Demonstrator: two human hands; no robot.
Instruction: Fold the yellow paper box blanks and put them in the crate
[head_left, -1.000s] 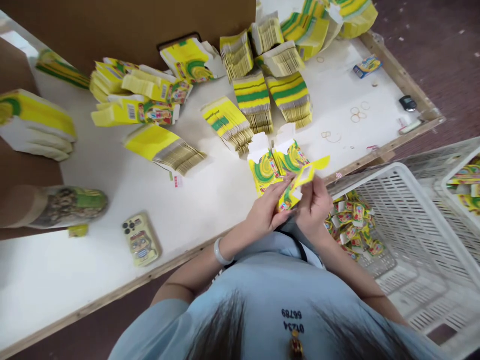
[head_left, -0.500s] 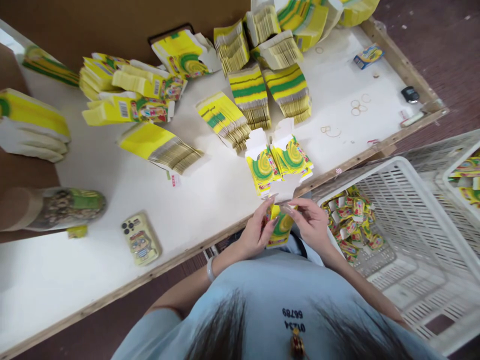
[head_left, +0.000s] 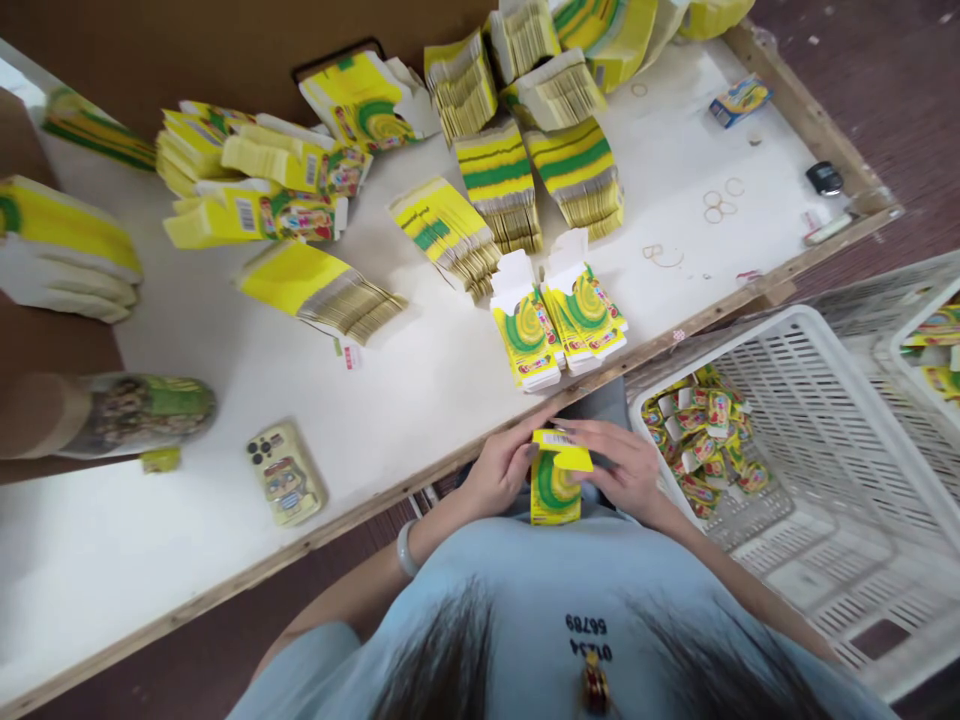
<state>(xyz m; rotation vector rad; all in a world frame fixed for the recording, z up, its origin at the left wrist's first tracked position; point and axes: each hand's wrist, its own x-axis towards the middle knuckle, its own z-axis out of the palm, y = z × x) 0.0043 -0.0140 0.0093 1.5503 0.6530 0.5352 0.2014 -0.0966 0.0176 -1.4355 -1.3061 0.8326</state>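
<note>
So both hands are busy with one small yellow carton (head_left: 555,495) here, which sits just past the near edge of the table, right in front of the person's light blue shirt (head_left: 517,580), with its green swirl facing up. The left hand (head_left: 496,472) has a narrow pinch on the carton's left side up near the top, thumb on the front. The right hand (head_left: 621,465) is closed in on the other side, fingers stretched across the top and thumb by the bent yellow flap, so the carton's basically held between the two (how hard each one is squeezing, I can't tell). There's a pale bracelet (head_left: 407,548) on the left wrist. Just beyond the hands, on the white table (head_left: 405,400), two little stacks of matching cartons, a left stack (head_left: 525,338) and a right stack (head_left: 586,315), lie side by side near the wooden edge, white flaps pointing away from the person. Behind those there's a bunch of flat bundles (head_left: 499,180) in yellow and green, and a messy pile of boxes (head_left: 255,180) off to the left. Also on the left: a phone (head_left: 286,473) in a cartoon case and a clear jar (head_left: 146,410) lying on its side. Over on the right are some loose rubber bands (head_left: 720,207) and a small blue box (head_left: 740,101). Below the table on that side is a white plastic crate (head_left: 806,420) with a heap of small cartons (head_left: 705,445) at its near-table end.
</note>
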